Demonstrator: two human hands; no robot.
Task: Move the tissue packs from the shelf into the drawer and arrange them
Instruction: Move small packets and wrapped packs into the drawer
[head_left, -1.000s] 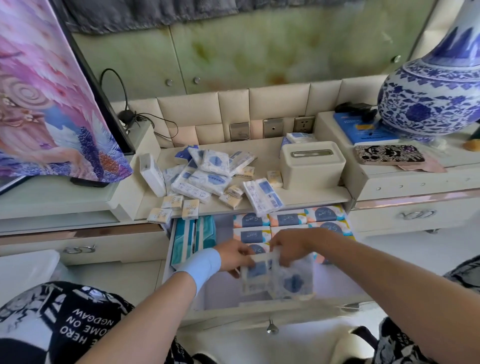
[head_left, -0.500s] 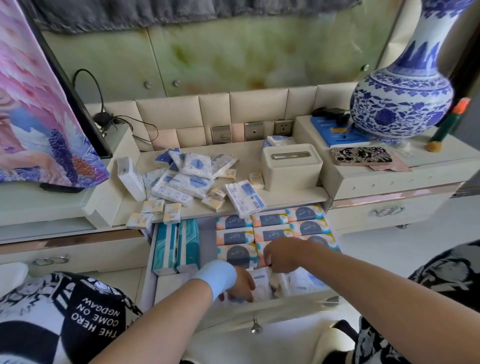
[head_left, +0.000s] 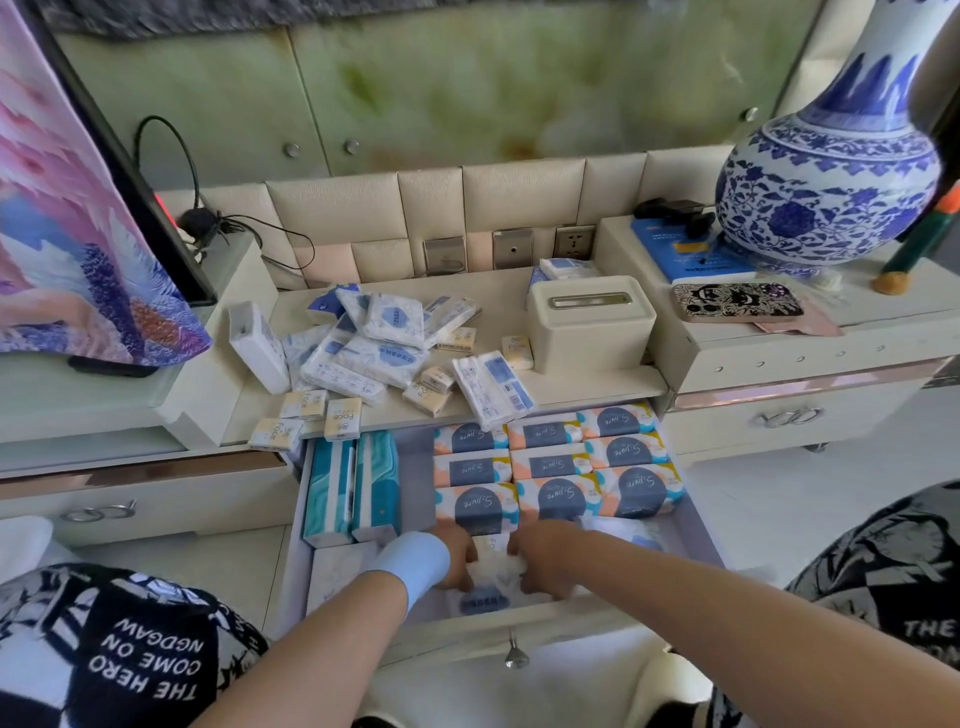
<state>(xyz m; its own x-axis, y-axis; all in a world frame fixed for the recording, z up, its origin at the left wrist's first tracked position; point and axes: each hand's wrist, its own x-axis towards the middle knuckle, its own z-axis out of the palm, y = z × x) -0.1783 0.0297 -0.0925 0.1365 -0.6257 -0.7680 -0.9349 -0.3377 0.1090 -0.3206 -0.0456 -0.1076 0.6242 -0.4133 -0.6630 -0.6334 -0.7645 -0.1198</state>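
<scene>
While angled down, left hand (head_left: 457, 558) and right hand (head_left: 543, 564) grip pack (head_left: 485, 597)

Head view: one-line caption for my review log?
Left hand and right hand hold a white tissue pack at the front of the drawer; loose packs lie on the shelf above.

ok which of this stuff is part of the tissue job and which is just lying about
job: shelf packs, white pack held by left hand and right hand, drawer, stowed packs
lying about: vase, tissue box, phone, blue book, screen
</scene>
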